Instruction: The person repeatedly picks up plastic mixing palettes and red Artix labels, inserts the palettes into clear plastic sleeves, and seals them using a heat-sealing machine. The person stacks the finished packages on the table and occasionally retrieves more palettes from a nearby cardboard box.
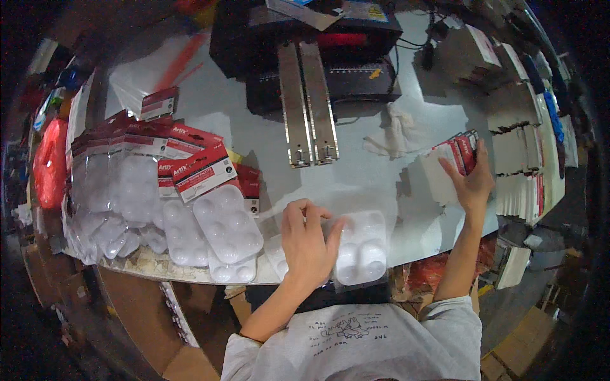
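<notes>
My left hand (309, 244) is over the near edge of the table, fingers bent and apart, palm side hidden. Its thumb reaches the left edge of a clear white plastic paint palette (361, 253) with round wells; whether it presses on it I cannot tell. Another white plastic piece (276, 253) shows partly behind this hand. On the right side, my right hand (476, 181) is closed around a small stack of red-and-white header cards (462, 152), thumb on the near side. More palettes with red cards (204, 174) lie in a pile to the left.
A black machine (229, 44) with two long metal arms (308, 105) stands at the back centre. Crumpled clear film (394, 133) lies right of the arms. Stacked cards (516, 152) line the right edge, and a red bag (51, 162) hangs at far left.
</notes>
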A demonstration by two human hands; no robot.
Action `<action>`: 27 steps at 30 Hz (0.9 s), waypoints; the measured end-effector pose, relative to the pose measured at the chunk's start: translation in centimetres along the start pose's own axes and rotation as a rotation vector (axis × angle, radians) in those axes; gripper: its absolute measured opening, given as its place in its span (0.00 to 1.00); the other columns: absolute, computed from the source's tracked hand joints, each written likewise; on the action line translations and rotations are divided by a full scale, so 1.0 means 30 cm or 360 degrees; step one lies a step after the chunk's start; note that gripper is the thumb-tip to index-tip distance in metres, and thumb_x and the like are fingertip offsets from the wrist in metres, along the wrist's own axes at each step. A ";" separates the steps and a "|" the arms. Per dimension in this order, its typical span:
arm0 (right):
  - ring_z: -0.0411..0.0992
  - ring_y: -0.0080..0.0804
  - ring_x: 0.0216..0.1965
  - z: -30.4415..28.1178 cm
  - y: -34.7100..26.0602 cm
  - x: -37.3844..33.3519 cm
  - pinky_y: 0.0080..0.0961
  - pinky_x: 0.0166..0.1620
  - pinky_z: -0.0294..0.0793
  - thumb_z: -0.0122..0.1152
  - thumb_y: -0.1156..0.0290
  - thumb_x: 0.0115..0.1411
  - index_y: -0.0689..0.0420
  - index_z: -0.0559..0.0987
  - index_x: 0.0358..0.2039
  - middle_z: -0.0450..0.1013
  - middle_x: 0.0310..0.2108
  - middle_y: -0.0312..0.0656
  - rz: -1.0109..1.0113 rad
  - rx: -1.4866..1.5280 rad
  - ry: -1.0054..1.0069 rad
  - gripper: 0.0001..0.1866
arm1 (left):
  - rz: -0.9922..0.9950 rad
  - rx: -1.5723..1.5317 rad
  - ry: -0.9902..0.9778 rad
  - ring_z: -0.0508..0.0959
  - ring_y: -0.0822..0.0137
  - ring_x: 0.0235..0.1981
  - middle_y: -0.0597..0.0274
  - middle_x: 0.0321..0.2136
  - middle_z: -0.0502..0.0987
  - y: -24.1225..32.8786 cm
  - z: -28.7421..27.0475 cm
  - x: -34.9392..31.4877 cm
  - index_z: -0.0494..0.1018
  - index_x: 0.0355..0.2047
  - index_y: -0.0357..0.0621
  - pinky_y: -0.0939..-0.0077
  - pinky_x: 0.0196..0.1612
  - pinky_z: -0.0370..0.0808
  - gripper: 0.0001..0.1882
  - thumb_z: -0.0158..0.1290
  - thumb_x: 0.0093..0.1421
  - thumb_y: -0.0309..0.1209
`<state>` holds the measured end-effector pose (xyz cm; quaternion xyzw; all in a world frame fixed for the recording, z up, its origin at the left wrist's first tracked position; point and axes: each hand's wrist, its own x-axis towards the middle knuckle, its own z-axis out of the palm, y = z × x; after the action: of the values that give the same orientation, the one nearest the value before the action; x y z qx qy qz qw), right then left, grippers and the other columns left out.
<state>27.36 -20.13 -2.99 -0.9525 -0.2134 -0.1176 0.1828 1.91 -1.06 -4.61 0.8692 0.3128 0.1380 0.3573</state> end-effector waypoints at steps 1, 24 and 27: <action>0.70 0.40 0.44 -0.006 -0.011 0.003 0.31 0.48 0.65 0.71 0.52 0.39 0.63 0.62 0.54 0.68 0.47 0.50 0.0065 0.0031 -0.0043 0.46 | -0.0032 -0.0103 0.0002 0.67 0.54 0.41 0.52 0.39 0.64 0.010 0.026 0.002 0.70 0.29 0.40 0.64 0.43 0.63 0.12 0.58 0.48 0.34; 0.72 0.29 0.18 -0.066 -0.538 -0.111 0.21 0.21 0.68 0.64 0.68 0.49 0.60 0.78 0.27 0.74 0.21 0.42 -0.0748 0.1234 -0.0830 0.10 | -0.0382 -0.1158 -0.0096 0.66 0.82 0.16 0.65 0.15 0.74 0.078 -0.177 -0.026 0.73 0.30 0.36 0.86 0.20 0.63 0.08 0.52 0.58 0.30; 0.72 0.32 0.17 -0.068 -0.531 -0.112 0.23 0.20 0.69 0.64 0.65 0.49 0.59 0.78 0.27 0.74 0.21 0.41 -0.0882 0.1127 -0.0858 0.11 | -0.0347 -0.1055 -0.0083 0.65 0.81 0.15 0.65 0.13 0.71 0.071 -0.163 -0.024 0.73 0.29 0.37 0.85 0.18 0.62 0.07 0.53 0.57 0.30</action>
<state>16.93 -8.75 2.59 -0.7365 -0.5237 0.1671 0.3942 0.04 -0.08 0.35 0.6706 0.3329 0.1709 0.6405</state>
